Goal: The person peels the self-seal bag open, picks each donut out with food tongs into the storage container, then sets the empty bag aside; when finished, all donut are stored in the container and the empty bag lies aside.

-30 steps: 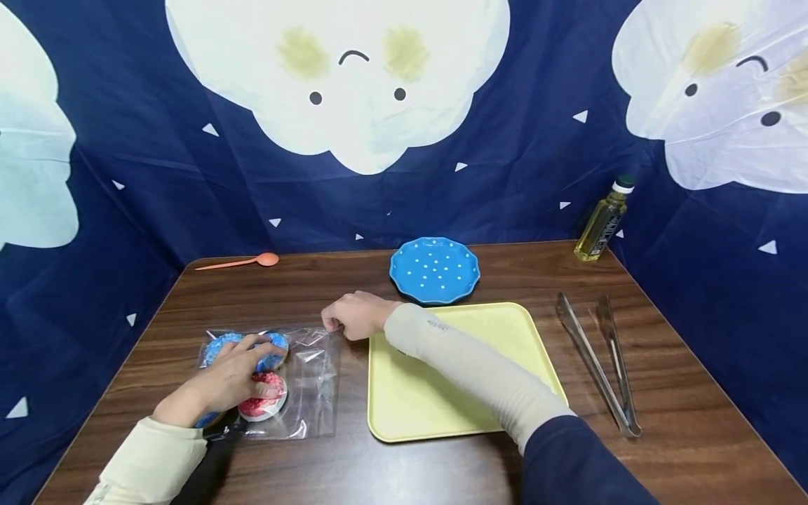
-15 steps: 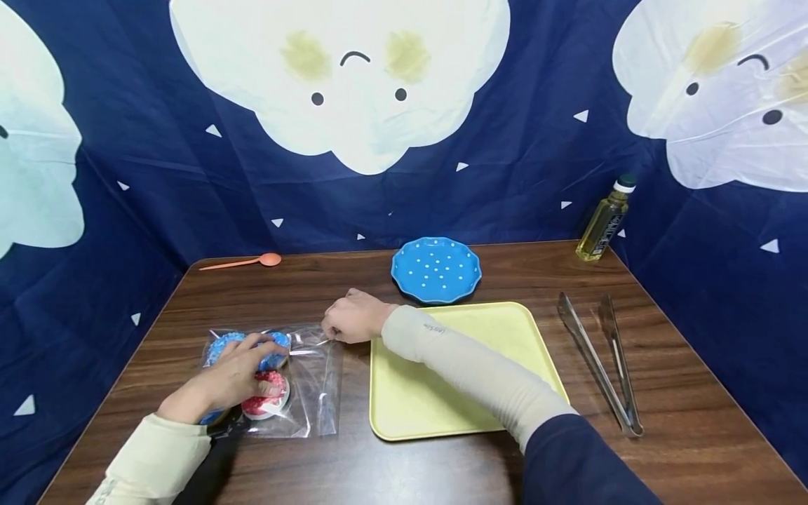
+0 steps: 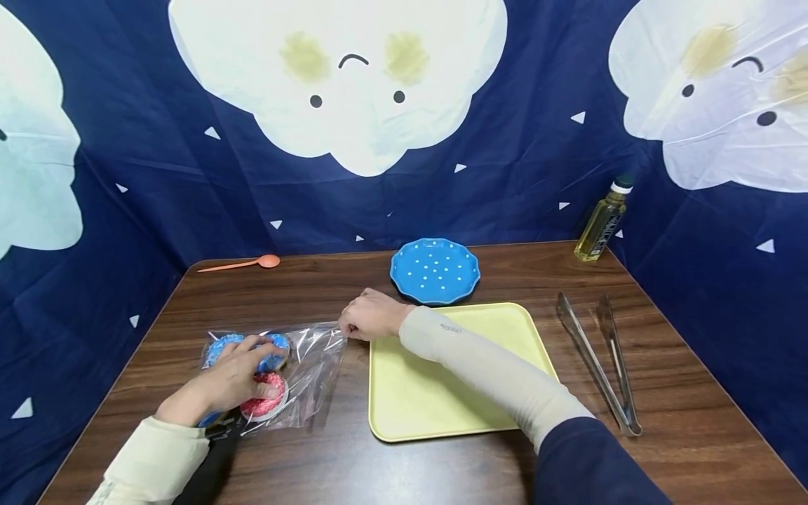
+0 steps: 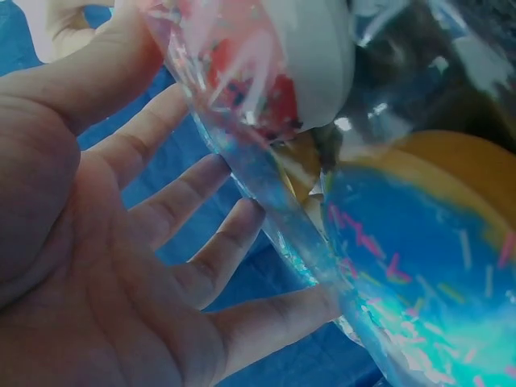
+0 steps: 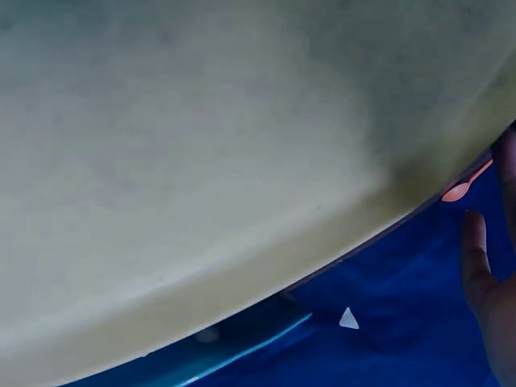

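Orange spoon (image 3: 240,263) lay at the desk's (image 3: 328,280) far left corner, about 11 o'clock, well apart from the work.

Left hand (image 3: 230,379) rested flat on the clear plastic bag (image 3: 303,372) at 8 o'clock, fingers (image 4: 201,266) straight and spread, pinning the contents: two blue-iced doughnuts (image 3: 273,352) and one red-iced doughnut (image 3: 265,401), all inside the film.

Right hand (image 3: 372,315) sat at the bag's right end, fingers curled in a pinch on its mouth, the film drawn taut towards 3 o'clock. Judged step: opening or stretching the bag mouth while the other hand anchored it. The next move would likely call for a steady hold-down at left and a clean parting of the film, without dragging the doughnuts along.

Yellow tray (image 3: 442,379) lay just beside the bag's mouth, its left rim near the right wrist; bare and roomy. Blue dotted plate (image 3: 434,270) sat at 12 o'clock, touching or nearly touching the tray's far rim. Metal tongs (image 3: 600,365) lay at 3 o'clock, apart from the tray. Oil bottle (image 3: 604,221) stood at the far right corner, near the backdrop.

Near desk edge at 6 o'clock had open wood.
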`<state>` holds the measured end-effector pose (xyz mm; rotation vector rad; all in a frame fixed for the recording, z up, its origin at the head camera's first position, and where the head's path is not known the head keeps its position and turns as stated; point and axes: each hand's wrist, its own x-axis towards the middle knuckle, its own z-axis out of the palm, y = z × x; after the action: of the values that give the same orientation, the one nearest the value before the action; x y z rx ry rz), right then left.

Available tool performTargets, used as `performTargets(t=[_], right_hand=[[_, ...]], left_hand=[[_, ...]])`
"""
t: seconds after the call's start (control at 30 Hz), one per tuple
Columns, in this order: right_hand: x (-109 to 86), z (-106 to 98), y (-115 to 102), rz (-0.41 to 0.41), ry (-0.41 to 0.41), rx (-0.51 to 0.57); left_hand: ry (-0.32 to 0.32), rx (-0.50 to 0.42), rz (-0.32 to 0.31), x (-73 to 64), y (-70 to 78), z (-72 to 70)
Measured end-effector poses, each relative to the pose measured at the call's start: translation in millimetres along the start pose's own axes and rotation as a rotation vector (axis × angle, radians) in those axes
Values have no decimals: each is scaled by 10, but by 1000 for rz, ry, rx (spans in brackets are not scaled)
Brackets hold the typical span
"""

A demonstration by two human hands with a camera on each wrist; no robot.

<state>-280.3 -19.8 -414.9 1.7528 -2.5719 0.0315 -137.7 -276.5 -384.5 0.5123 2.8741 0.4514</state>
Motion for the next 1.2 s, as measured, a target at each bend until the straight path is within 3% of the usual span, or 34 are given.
performTargets(t=[0.23, 0.57, 0.97, 1.2], right_hand=[[10, -55, -184, 46, -99, 1], [91, -75, -487, -64, -104, -112], [-33, -82, -444, -113, -42, -56], [-153, -41, -360, -83, -27, -9]], left_hand=[[-13, 0, -14, 4, 0, -1], [-20, 7, -10, 9, 2, -4], [-11, 4, -13, 2, -2, 5], [-17, -6, -11, -9, -8, 5]])
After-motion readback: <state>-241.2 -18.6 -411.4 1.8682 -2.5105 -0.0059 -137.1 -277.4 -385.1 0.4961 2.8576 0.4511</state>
